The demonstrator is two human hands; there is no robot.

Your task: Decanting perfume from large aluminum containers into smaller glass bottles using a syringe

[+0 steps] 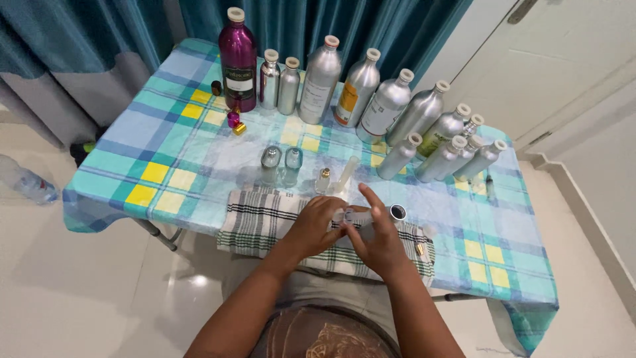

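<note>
Hands meet over the striped cloth (pixel 265 222): my left hand (pixel 315 229) grips a small clear vial (pixel 342 215), my right hand (pixel 377 242) tilts an open silver bottle (pixel 391 215) toward it. I judge pouring underway; steadiness matters next.

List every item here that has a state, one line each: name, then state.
Silver bottle in hands: tilted, uncapped, mouth open.
Left hand: gripping a small item beside that bottle.
Right hand: around the bottle.
Purple bottle: upright, capped.
Row of silver bottles: upright, capped.
Two small glass bottles: upright.
Striped towel: folded flat.
</note>
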